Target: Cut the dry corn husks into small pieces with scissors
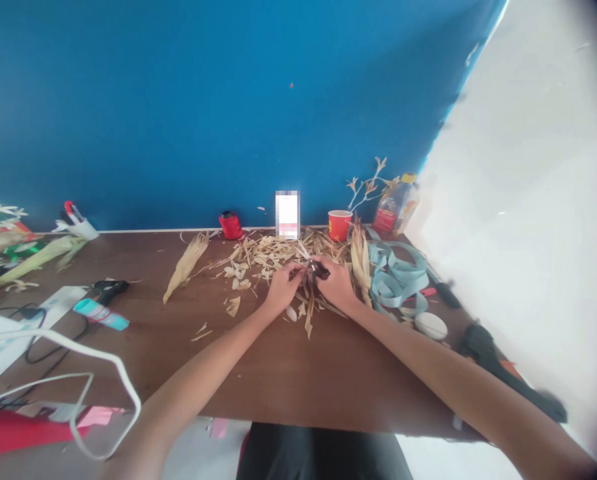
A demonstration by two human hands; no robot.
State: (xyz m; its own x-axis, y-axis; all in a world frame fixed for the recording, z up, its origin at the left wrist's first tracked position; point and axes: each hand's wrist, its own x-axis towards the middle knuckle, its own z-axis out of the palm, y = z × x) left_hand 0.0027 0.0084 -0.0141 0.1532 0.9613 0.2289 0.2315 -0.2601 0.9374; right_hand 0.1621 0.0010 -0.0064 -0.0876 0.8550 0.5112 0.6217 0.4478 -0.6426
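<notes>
Head view: left hand (pixel 281 288) pinching a pale dried husk strip (pixel 305 257), fingers curled narrow around it. Right hand (pixel 335 283) closed on small dark-handled scissors (pixel 320 270), touching the strip mid-table. Heap of tan dried husk scraps (pixel 265 257) just behind on the brown wooden table (pixel 278 373). Coiled pale blue ribbon (pixel 395 280) near the right wrist; red paper cup (pixel 339 225) by the blue wall (pixel 203 100).

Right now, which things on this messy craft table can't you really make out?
Head view only:
- What the left hand and right hand pinch: a dark tool among husk scraps, too small, covered by fingers.
- White card at the wall: blurred out.
- Bottle label: too small.
- Black tool at the table edge: smeared by lens blur.
</notes>
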